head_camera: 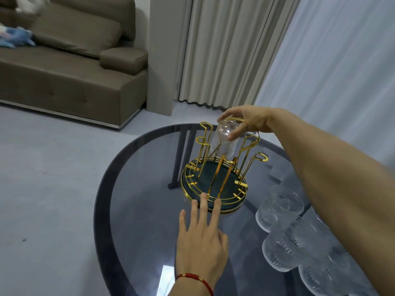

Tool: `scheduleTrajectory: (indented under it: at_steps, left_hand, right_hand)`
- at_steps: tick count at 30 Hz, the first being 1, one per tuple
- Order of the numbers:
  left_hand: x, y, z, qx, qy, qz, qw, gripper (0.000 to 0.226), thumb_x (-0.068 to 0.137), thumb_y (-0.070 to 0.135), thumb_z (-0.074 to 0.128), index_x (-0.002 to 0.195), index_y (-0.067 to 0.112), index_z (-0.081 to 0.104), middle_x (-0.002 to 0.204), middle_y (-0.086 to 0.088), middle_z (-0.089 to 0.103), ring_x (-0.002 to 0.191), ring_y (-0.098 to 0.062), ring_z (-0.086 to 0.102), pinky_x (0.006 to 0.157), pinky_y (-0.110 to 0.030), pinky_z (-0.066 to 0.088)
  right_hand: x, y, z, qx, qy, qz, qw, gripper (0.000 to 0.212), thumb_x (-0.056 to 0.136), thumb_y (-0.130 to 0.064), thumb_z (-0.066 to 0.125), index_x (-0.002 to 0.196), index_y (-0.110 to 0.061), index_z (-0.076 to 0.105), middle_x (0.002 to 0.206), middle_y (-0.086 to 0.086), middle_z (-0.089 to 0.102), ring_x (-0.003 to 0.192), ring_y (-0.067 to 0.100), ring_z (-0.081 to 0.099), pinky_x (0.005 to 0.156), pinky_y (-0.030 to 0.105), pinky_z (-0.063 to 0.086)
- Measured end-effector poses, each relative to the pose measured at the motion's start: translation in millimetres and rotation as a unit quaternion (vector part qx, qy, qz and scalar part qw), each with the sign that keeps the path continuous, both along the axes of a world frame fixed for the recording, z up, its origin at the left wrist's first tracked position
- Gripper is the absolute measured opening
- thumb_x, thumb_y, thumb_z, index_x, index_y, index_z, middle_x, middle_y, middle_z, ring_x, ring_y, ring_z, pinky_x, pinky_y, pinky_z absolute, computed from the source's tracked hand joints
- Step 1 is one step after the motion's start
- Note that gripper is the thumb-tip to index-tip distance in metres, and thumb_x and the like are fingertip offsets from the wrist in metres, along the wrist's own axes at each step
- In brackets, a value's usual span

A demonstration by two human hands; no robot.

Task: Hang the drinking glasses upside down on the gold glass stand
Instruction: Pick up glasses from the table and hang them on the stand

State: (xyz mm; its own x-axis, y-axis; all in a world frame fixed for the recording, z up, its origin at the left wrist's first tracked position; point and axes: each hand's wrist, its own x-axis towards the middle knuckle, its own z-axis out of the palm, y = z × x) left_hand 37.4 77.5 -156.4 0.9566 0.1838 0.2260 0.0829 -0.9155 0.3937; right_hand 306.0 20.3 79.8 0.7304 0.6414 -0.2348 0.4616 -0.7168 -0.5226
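A: Right, log it, biggest first. Surface?

B: Smoked-glass table [136, 210], hard and slick. Gold glass stand [215, 180] sits mid-table on a dark round tray base, its wire prongs pointing up.

A: Stock remaining?

B: Waiting glasses [280, 204], ribbed, clustered near my right forearm, upright as far as I can tell.

A: Hands?

B: My left hand [201, 246] lies open and flat, holding nothing, fingertips touching the tray rim to steady it. My right hand [250, 120] is closed from above around the base of one inverted glass [224, 139], its mouth downward among the prongs. Whether it is seated on a prong, I cannot tell.

A: Risks?

B: Releasing before the prong is inside: the glass tips off onto the table. My forearm passes close over the cluster; a low withdrawal could knock one. Side force may slide the stand.
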Motion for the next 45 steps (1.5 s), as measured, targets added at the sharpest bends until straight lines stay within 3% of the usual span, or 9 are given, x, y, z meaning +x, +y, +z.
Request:
scheduleTrajectory:
  at_steps: [6,10,16,22,28,33,38,43,45]
  left_hand:
    - [0,-1,1,0.005,0.009,0.01,1.0,0.07,0.094,0.043,0.019,0.155,0.036,-0.015,0.168,-0.004,-0.015,0.154,-0.027,-0.009,0.122,-0.054,-0.003]
    - [-2,-1,3,0.013,0.01,0.017,1.0,0.069,0.097,0.041,0.022,0.157,0.034,-0.009,0.169,-0.006,-0.011,0.155,-0.028,-0.004,0.123,-0.055,0.002]
    - [-9,-3,11,0.016,0.006,0.016,1.0,0.071,0.096,0.035,0.032,0.159,0.031,-0.001,0.17,-0.008,-0.002,0.154,-0.028,0.008,0.122,-0.054,0.013]
    - [-19,-9,30,0.008,0.017,0.013,1.0,0.069,0.096,0.032,0.043,0.158,0.025,0.015,0.169,-0.009,0.007,0.152,-0.027,0.011,0.121,-0.054,0.018]
    - [-32,-32,51,-0.083,-0.102,-0.067,0.989,0.051,0.088,0.018,0.06,0.138,0.013,0.051,0.138,-0.008,0.053,0.129,-0.025,0.044,0.105,-0.045,0.042]
    - [-49,-52,75,-0.302,-0.096,-0.107,0.942,0.037,0.095,0.023,0.059,0.132,0.024,0.051,0.123,0.005,0.056,0.113,-0.016,0.056,0.099,-0.037,0.047]
    - [-63,-40,99,-0.603,0.072,-0.166,0.777,0.048,0.085,0.034,0.068,0.13,0.036,0.051,0.127,0.001,0.06,0.106,-0.02,0.068,0.079,-0.048,0.063]
    - [-67,-28,101,-0.559,0.007,-0.157,0.814,0.061,0.069,0.037,0.085,0.123,0.037,0.056,0.117,0.005,0.068,0.102,-0.007,0.068,0.089,-0.042,0.06]
    - [-64,-26,101,-0.612,-0.017,-0.121,0.782,0.054,0.069,0.032,0.085,0.117,0.032,0.061,0.109,-0.002,0.073,0.097,-0.014,0.072,0.083,-0.047,0.062]
  right_hand:
    - [-14,-19,5,0.07,0.008,-0.037,0.997,0.057,0.091,-0.011,0.076,0.144,-0.025,0.059,0.14,0.002,0.063,0.124,0.026,0.061,0.083,0.029,0.058]
    - [-52,-61,6,0.141,-0.112,-0.133,0.975,0.032,0.1,-0.017,0.066,0.132,-0.018,0.068,0.128,0.005,0.07,0.121,0.024,0.064,0.101,0.041,0.056]
    - [-186,-136,-42,0.156,-0.279,-0.24,0.917,0.021,0.093,-0.016,0.065,0.108,-0.022,0.078,0.103,-0.004,0.076,0.094,0.009,0.069,0.088,0.022,0.048]
    - [-276,-171,-108,-0.072,-0.235,-0.265,0.932,0.073,0.088,-0.069,0.056,0.148,-0.028,0.048,0.148,-0.002,0.053,0.144,0.023,0.037,0.116,0.048,0.029]
    - [-276,-161,-136,-0.127,-0.326,-0.268,0.898,0.084,0.088,-0.07,0.054,0.154,-0.022,0.035,0.139,0.005,0.058,0.136,0.027,0.044,0.118,0.049,0.022]
    - [-286,-157,-131,-0.016,-0.401,-0.239,0.884,0.089,0.069,-0.063,0.072,0.143,-0.018,0.051,0.122,0.004,0.062,0.12,0.028,0.055,0.105,0.049,0.034]
    - [-306,-144,-124,0.127,-0.374,-0.128,0.91,0.093,0.07,-0.054,0.072,0.15,-0.026,0.036,0.131,-0.003,0.053,0.121,0.017,0.056,0.102,0.038,0.035]
    - [-313,-124,-121,0.162,-0.342,-0.035,0.925,0.095,0.07,-0.03,0.084,0.154,-0.018,0.04,0.149,0.003,0.05,0.14,0.019,0.047,0.112,0.044,0.043]
    - [-311,-120,-120,0.199,-0.317,-0.034,0.927,0.089,0.078,-0.032,0.084,0.154,-0.019,0.04,0.155,0.002,0.046,0.149,0.014,0.039,0.12,0.038,0.036]
